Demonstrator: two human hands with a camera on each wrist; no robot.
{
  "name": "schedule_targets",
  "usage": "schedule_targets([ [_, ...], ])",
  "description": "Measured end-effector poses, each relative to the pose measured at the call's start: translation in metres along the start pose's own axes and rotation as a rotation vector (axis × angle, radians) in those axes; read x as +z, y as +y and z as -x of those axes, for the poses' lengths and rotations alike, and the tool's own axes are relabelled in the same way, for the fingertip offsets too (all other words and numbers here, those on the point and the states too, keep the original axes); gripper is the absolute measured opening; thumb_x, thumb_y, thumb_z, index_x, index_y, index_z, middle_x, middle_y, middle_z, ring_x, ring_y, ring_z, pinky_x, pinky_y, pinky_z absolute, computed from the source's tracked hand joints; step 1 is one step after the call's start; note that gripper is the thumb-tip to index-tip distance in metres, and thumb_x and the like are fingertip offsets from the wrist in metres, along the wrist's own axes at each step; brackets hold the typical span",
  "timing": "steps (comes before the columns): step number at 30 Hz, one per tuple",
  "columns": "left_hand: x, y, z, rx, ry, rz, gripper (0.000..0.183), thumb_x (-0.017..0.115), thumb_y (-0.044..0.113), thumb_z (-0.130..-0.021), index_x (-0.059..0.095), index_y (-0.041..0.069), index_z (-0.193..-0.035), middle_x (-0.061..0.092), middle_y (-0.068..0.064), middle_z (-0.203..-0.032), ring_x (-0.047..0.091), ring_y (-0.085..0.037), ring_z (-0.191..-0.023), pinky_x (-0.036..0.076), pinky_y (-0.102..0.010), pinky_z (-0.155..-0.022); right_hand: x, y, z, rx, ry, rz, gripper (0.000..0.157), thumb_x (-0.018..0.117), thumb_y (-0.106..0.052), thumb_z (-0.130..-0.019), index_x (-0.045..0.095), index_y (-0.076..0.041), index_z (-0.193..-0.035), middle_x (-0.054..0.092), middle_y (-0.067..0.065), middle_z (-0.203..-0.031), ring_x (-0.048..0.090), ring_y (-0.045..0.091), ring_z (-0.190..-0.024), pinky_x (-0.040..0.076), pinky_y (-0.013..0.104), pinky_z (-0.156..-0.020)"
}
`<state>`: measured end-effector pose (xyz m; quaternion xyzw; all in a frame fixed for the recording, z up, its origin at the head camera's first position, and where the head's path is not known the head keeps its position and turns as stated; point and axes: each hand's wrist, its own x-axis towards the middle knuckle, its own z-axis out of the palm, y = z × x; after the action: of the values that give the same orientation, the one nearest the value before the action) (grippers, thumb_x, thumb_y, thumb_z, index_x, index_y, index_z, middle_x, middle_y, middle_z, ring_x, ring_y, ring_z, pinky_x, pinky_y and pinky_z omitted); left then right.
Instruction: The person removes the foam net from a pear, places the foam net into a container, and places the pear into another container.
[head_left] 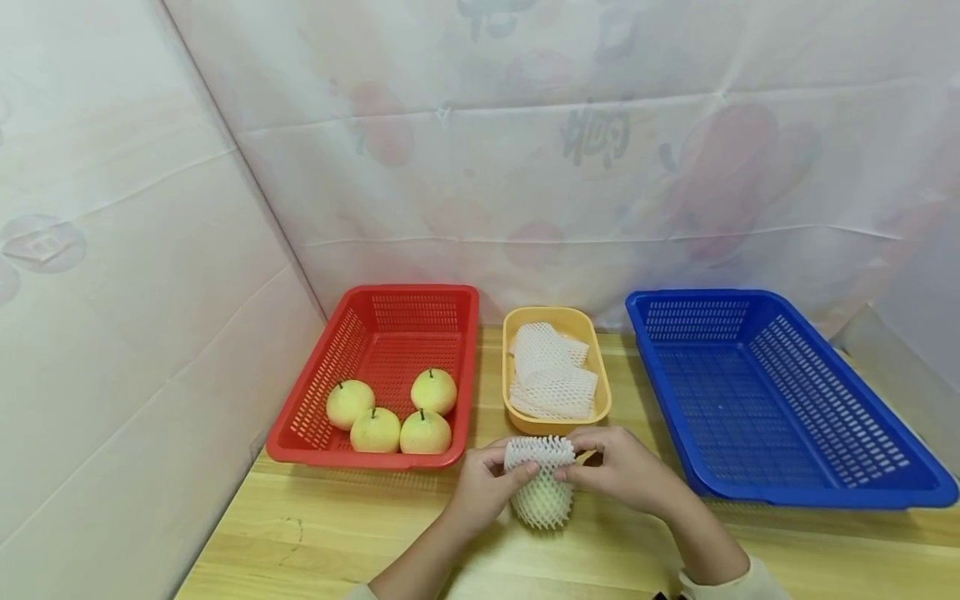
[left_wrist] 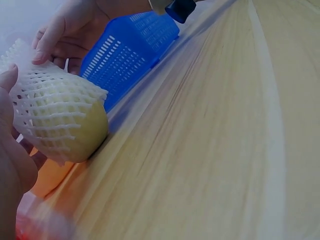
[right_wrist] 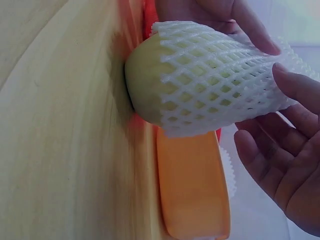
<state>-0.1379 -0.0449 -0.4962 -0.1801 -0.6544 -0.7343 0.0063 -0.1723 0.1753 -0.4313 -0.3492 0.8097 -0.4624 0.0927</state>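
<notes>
A pale yellow pear (right_wrist: 142,80) stands on the wooden table, with a white foam net sleeve (head_left: 542,471) pulled over most of it. Its bare lower end shows below the net in both wrist views. My left hand (head_left: 483,487) pinches the sleeve's left side near the top, thumb in front. On the other side my right hand (head_left: 618,469) pinches the sleeve between thumb and fingers. The net's upper part rises past the fruit between both thumbs. Just behind the hands sits a yellow-orange basket (head_left: 557,428) holding more white foam nets (head_left: 555,383).
To the left, a red basket (head_left: 367,457) holds several yellow pears (head_left: 375,431) near its front. A large blue basket (head_left: 750,400) stands on the right. Behind the table (head_left: 255,533) hangs a pale printed curtain (head_left: 525,183).
</notes>
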Motion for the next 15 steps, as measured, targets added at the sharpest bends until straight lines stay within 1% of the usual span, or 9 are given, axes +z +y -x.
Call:
schedule_targets([
  [2, -0.0005, 0.0005, 0.0000, -0.033, -0.030, 0.007, 0.027, 0.069, 0.014, -0.092, 0.070, -0.003, -0.113, 0.068, -0.016, -0.119, 0.065, -0.015, -0.105, 0.057, -0.031, -0.089, 0.0006, 0.0006, -0.0001, -0.006, 0.012, 0.010, 0.013, 0.075, -0.029, -0.087, 0.074, -0.019, -0.096, 0.073, -0.004, -0.094, 0.065, 0.009, -0.081, 0.058, 0.026, -0.065],
  [5, -0.0004, 0.0012, 0.0002, -0.109, -0.073, 0.021, 0.033, 0.071, 0.018, -0.091, 0.067, 0.002, -0.120, 0.068, -0.013, -0.118, 0.066, -0.016, -0.103, 0.057, -0.031, -0.088, 0.0011, 0.0016, 0.0000, -0.011, 0.022, 0.018, 0.011, 0.075, -0.028, -0.087, 0.074, -0.020, -0.095, 0.073, -0.005, -0.093, 0.064, 0.009, -0.079, 0.057, 0.027, -0.064],
  [7, 0.0002, 0.0008, -0.0001, -0.133, -0.083, 0.018, 0.035, 0.072, 0.018, -0.090, 0.066, 0.003, -0.121, 0.067, -0.013, -0.119, 0.066, -0.017, -0.104, 0.057, -0.032, -0.088, 0.0011, 0.0020, 0.0001, -0.010, 0.023, 0.019, 0.011, 0.075, -0.028, -0.087, 0.074, -0.020, -0.096, 0.074, -0.005, -0.093, 0.065, 0.009, -0.079, 0.057, 0.027, -0.064],
  [9, 0.0004, -0.0002, -0.0003, -0.134, -0.070, 0.001, 0.032, 0.072, 0.015, -0.090, 0.068, 0.002, -0.119, 0.067, -0.012, -0.121, 0.066, -0.017, -0.106, 0.057, -0.032, -0.089, 0.0008, 0.0023, 0.0001, -0.004, 0.019, 0.015, 0.014, 0.076, -0.028, -0.087, 0.074, -0.020, -0.098, 0.073, -0.004, -0.095, 0.066, 0.010, -0.082, 0.058, 0.027, -0.066],
  [12, 0.0003, -0.0013, -0.0005, -0.099, -0.041, -0.029, 0.026, 0.072, 0.011, -0.089, 0.071, -0.001, -0.112, 0.066, -0.012, -0.123, 0.064, -0.016, -0.109, 0.056, -0.031, -0.091, 0.0007, 0.0028, -0.0003, 0.007, 0.001, 0.023, 0.018, 0.077, -0.030, -0.085, 0.074, -0.020, -0.099, 0.073, -0.004, -0.097, 0.066, 0.010, -0.085, 0.058, 0.028, -0.068],
  [15, -0.0001, -0.0012, 0.0002, -0.073, -0.024, -0.031, 0.023, 0.072, 0.009, -0.089, 0.073, -0.003, -0.108, 0.066, -0.013, -0.125, 0.063, -0.014, -0.110, 0.056, -0.031, -0.092, 0.0012, 0.0038, -0.0009, 0.025, -0.020, 0.052, 0.020, 0.078, -0.034, -0.084, 0.073, -0.022, -0.100, 0.072, -0.006, -0.102, 0.066, 0.008, -0.091, 0.058, 0.026, -0.070],
])
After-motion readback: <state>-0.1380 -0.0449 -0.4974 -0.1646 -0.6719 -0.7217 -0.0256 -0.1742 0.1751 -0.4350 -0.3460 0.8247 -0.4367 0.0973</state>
